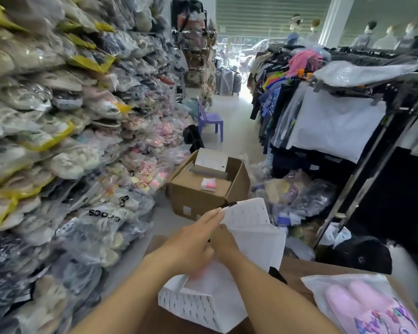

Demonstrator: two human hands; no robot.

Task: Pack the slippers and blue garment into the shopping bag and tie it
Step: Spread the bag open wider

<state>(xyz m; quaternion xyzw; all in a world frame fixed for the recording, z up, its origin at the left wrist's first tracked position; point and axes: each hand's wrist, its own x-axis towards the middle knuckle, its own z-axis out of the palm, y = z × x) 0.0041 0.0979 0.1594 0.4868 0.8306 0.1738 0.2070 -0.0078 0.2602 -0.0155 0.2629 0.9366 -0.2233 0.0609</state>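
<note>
A white paper shopping bag [253,239] with small dark print and a black ribbon handle is held open above a cardboard surface. My left hand [191,244] pinches the bag's upper rim near the handle. My right hand [223,244] grips the bag's mouth from inside, close beside the left. Pink slippers [362,307] in a clear plastic sleeve lie on the cardboard at the lower right, apart from both hands. No blue garment can be picked out for certain.
A wall of bagged shoes [58,141] rises on the left. An open cardboard box [203,189] with smaller boxes stands ahead on the floor. A clothes rack [348,116] fills the right, with bagged goods piled under it. A purple plastic chair [209,119] stands in the aisle.
</note>
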